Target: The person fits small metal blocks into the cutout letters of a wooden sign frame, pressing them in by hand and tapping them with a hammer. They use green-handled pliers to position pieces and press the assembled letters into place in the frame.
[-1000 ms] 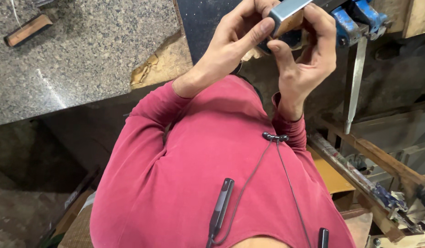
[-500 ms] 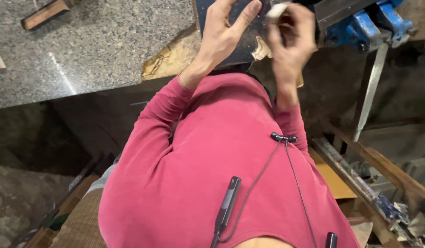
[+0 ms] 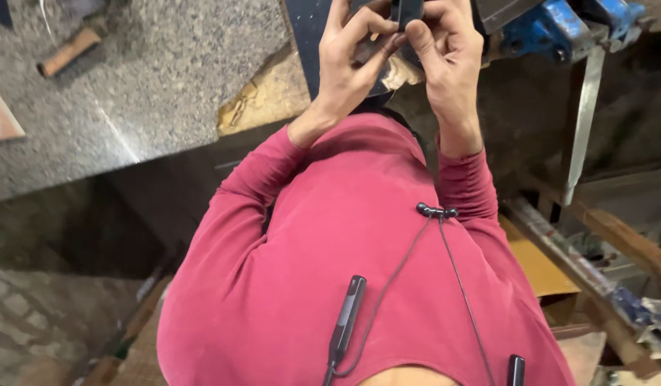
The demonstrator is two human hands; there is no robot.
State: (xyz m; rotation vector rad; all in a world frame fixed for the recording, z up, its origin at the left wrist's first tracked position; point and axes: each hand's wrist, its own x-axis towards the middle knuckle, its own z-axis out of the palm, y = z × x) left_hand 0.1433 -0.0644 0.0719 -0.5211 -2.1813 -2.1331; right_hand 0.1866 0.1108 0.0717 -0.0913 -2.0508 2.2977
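Steadily now: your left hand [image 3: 352, 64] and right hand [image 3: 448, 61] both pinch the small dark block [image 3: 408, 11], held above the counter's [image 3: 166, 78] near edge beside the blue vise [image 3: 559, 32]. Keep fingertips firm and wrists close together.

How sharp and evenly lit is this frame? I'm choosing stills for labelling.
Head view: the left hand and right hand read fairly sharp around a small dark object cut by the top edge; the granite slab is softly daylit; under the bench lies deep shadow; straight edges bow from wide-angle distortion.
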